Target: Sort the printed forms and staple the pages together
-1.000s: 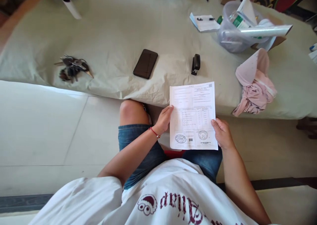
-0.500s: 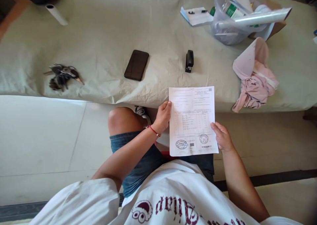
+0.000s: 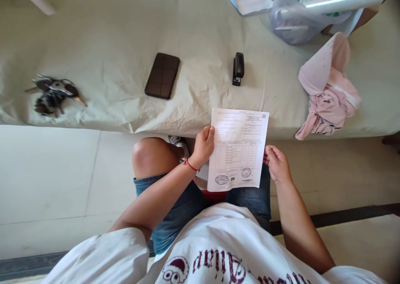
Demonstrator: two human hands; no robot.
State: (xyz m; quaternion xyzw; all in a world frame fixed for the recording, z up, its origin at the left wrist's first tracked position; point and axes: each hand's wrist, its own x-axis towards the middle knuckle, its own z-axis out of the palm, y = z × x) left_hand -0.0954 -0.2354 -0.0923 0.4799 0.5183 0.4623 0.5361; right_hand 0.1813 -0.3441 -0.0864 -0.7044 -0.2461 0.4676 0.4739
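A white printed sheet of paper [image 3: 239, 150] with a table of text and two round stamps is held over my lap, just in front of the table edge. My left hand [image 3: 203, 145] grips its left edge, thumb on top, with a red cord bracelet at the wrist. Right beside the sheet's right edge is my right hand [image 3: 277, 164]; its fingers are loosely bent and look off the paper. On the table beyond lie a black stapler [image 3: 238, 69] and a dark smartphone [image 3: 162, 75].
A bunch of keys [image 3: 58, 94] lies at the table's left. To the right is a crumpled pink cloth [image 3: 333, 90], behind it a translucent plastic tub [image 3: 289, 23] with a clear film roll [image 3: 346, 2]. A notepad [image 3: 250, 0] sits beside the tub. Below the table is tiled floor [image 3: 50, 171].
The right hand's thumb has come off the face of the sheet to beside its edge. The sheet has tilted and shifted slightly left. The left hand keeps its grip, and the view has shifted.
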